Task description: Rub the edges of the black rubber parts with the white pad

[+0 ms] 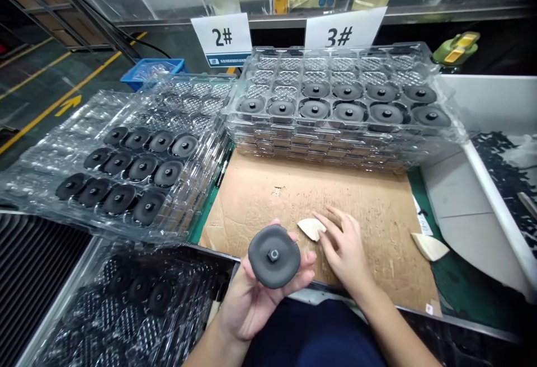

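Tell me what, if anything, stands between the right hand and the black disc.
Fingers of the left hand stand between the right hand and the black disc. A pale wedge lies by the right fingertips.

The person's left hand (pixel 262 294) is palm up, its fingers curled upward into a closed grip. To the right of that grip and slightly higher, the right hand (pixel 346 246) is palm down, fingers partly spread, its forearm slanting toward the body.
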Tool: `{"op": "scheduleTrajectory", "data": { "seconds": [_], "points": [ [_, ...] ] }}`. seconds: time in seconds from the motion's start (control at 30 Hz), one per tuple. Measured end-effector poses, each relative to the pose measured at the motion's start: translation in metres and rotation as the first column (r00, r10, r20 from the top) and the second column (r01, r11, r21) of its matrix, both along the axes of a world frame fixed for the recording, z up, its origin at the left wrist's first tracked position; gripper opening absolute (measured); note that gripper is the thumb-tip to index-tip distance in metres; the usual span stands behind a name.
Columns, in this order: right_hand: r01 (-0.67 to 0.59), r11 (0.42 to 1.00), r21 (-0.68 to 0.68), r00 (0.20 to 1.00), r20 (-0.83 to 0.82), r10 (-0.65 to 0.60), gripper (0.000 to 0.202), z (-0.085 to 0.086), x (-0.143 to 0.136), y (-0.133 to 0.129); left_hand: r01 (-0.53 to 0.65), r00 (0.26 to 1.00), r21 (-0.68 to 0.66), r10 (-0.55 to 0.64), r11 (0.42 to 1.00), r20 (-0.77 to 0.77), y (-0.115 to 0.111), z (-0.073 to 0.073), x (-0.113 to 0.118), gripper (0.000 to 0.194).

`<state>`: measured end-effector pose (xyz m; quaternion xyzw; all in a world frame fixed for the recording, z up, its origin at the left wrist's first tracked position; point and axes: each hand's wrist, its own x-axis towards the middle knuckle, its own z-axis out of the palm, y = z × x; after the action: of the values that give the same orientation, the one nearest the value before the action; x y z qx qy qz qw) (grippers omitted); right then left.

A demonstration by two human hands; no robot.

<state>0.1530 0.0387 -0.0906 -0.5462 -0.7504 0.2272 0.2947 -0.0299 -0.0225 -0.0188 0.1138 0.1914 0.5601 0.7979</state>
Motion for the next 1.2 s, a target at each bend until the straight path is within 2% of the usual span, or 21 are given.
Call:
{"op": "scheduleTrajectory", "data": {
  "seconds": [0.07, 0.1, 0.13, 0.17, 0.2, 0.23, 0.27, 0.33, 0.5, 0.57, 0.6, 0.67, 0.7, 0.77, 0.83, 0.9, 1.0, 1.1, 1.2],
  "points": [
    [-0.020, 1.000, 0.003, 0.999, -0.033, 0.020, 0.033, 0.007, 0.000, -0.010, -0.048, 0.970, 0.136, 0.078, 0.990, -0.229, -0.002, -0.004, -0.001, 0.053],
    [-0.034, 0.999, -0.001, 0.998, -0.048, 0.034, 0.032, 0.011, 0.001, -0.015, -0.062, 0.896, 0.249, 0.164, 0.966, -0.412, -0.002, -0.006, -0.002, 0.058],
    [-0.048, 0.999, -0.007, 0.997, -0.061, 0.047, 0.033, 0.014, 0.001, -0.021, -0.037, 0.754, 0.383, 0.277, 0.923, -0.595, -0.002, -0.009, -0.002, 0.067],
    [-0.059, 0.998, -0.013, 0.996, -0.072, 0.058, 0.033, 0.017, 0.001, -0.026, 0.033, 0.565, 0.506, 0.402, 0.862, -0.721, -0.001, -0.012, -0.003, 0.080],
    [-0.067, 0.998, -0.018, 0.995, -0.078, 0.065, 0.035, 0.019, 0.001, -0.031, 0.130, 0.380, 0.587, 0.507, 0.799, -0.774, 0.000, -0.014, -0.003, 0.093],
    [-0.078, 0.997, -0.015, 0.993, -0.086, 0.076, 0.037, 0.021, 0.001, -0.035, 0.221, 0.242, 0.628, 0.581, 0.746, -0.777, 0.001, -0.016, -0.003, 0.102],
    [-0.094, 0.996, -0.003, 0.991, -0.096, 0.093, 0.039, 0.023, 0.001, -0.038, 0.286, 0.165, 0.643, 0.625, 0.710, -0.763, 0.002, -0.017, -0.003, 0.107],
    [-0.145, 0.988, 0.050, 0.982, -0.113, 0.150, 0.046, 0.027, 0.000, -0.042, 0.326, 0.128, 0.643, 0.642, 0.693, -0.756, 0.003, -0.017, -0.004, 0.109],
    [-0.290, 0.928, 0.235, 0.947, -0.070, 0.314, 0.054, 0.044, 0.003, -0.034, 0.314, 0.136, 0.636, 0.629, 0.705, -0.765, -0.001, -0.017, -0.006, 0.108],
    [-0.363, 0.897, 0.253, 0.925, -0.017, 0.379, 0.050, 0.050, 0.005, -0.029, 0.298, 0.146, 0.619, 0.606, 0.727, -0.782, -0.002, -0.014, -0.009, 0.107],
    [-0.403, 0.880, 0.251, 0.910, 0.010, 0.414, 0.047, 0.052, 0.005, -0.027, 0.287, 0.159, 0.587, 0.566, 0.757, -0.809, -0.002, -0.013, -0.010, 0.105],
    [-0.458, 0.854, 0.245, 0.883, 0.019, 0.468, 0.036, 0.056, 0.002, -0.026, 0.262, 0.253, 0.410, 0.347, 0.874, -0.903, -0.002, -0.009, -0.012, 0.089],
    [-0.447, 0.861, 0.241, 0.885, -0.017, 0.465, 0.028, 0.058, -0.002, -0.028, 0.255, 0.318, 0.283, 0.196, 0.925, -0.927, -0.003, -0.007, -0.013, 0.072],
    [-0.356, 0.917, 0.181, 0.915, -0.132, 0.382, 0.015, 0.059, -0.013, -0.035, 0.241, 0.430, 0.058, -0.054, 0.969, -0.901, -0.007, -0.008, -0.013, 0.041],
    [-0.286, 0.954, 0.087, 0.934, -0.195, 0.298, 0.023, 0.057, -0.025, -0.042, 0.186, 0.462, -0.039, -0.123, 0.982, -0.878, -0.016, -0.014, -0.015, 0.050],
    [-0.364, 0.930, 0.041, 0.916, -0.167, 0.366, 0.027, 0.050, -0.033, -0.047, 0.114, 0.426, -0.097, -0.137, 0.989, -0.894, -0.030, -0.025, -0.025, 0.054],
    [-0.545, 0.838, 0.020, 0.834, -0.093, 0.545, 0.029, 0.027, -0.033, -0.042, -0.010, 0.296, -0.212, -0.200, 0.977, -0.934, -0.060, -0.038, -0.066, 0.036],
    [-0.520, 0.846, -0.119, 0.852, 0.000, 0.524, 0.041, -0.006, -0.024, -0.030, -0.268, 0.051, -0.265, -0.261, 0.926, -0.964, -0.107, -0.042, -0.132, 0.025],
    [-0.459, 0.861, -0.220, 0.860, 0.133, 0.493, 0.050, -0.028, -0.016, -0.024, -0.543, -0.234, -0.168, -0.341, 0.823, -0.911, -0.158, -0.044, -0.190, 0.028]
  ]
}}
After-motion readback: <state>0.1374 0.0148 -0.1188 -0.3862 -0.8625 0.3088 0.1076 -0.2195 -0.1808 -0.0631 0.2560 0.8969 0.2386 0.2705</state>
